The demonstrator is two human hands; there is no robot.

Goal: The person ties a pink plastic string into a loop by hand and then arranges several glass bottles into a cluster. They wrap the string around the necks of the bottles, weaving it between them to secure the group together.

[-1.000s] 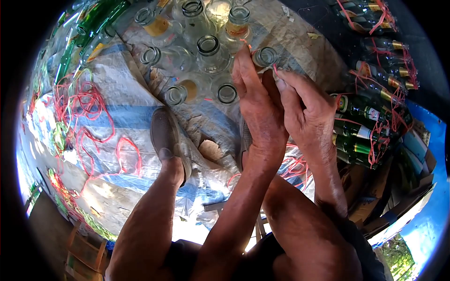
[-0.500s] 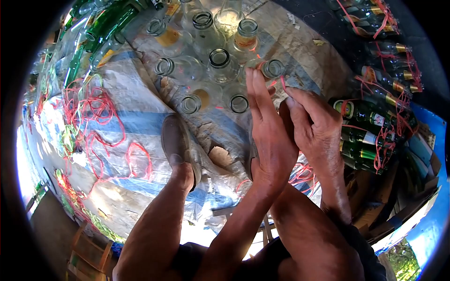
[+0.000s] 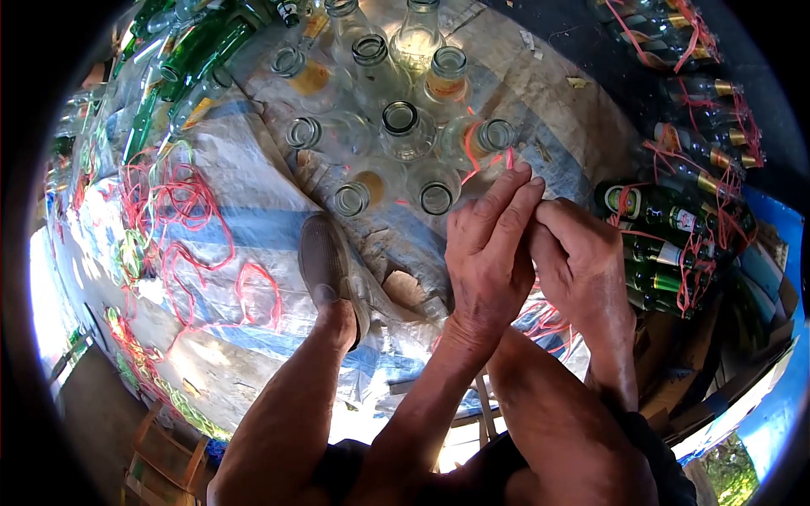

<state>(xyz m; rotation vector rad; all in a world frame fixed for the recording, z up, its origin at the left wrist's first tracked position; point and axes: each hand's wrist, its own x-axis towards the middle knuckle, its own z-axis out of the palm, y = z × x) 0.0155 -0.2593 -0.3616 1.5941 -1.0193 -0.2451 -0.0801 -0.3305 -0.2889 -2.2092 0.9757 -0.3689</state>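
Several clear glass bottles (image 3: 407, 139) stand grouped on the ground sheet, their open mouths toward me. Pink plastic string (image 3: 470, 152) passes along the nearest right bottle (image 3: 495, 135) and runs to my fingertips. My left hand (image 3: 494, 236) is closed, its fingers pressed together on the string just below that bottle. Against it, my right hand (image 3: 582, 257) is curled shut, with its fingertips partly hidden behind the left; the string seems to pass between both hands. My left foot in a dark shoe (image 3: 322, 257) rests on the sheet near the bottles.
Tied bundles of bottles (image 3: 666, 219) lie at the right, and loose green bottles (image 3: 202, 55) at the upper left. Tangled pink string (image 3: 181, 202) is spread on the sheet (image 3: 261, 169) at left. A wooden chair (image 3: 164, 451) stands at the lower left.
My left hand, stretched flat beside the bottles before, has drawn back and closed at the string. My right hand has moved slightly lower, close against it.
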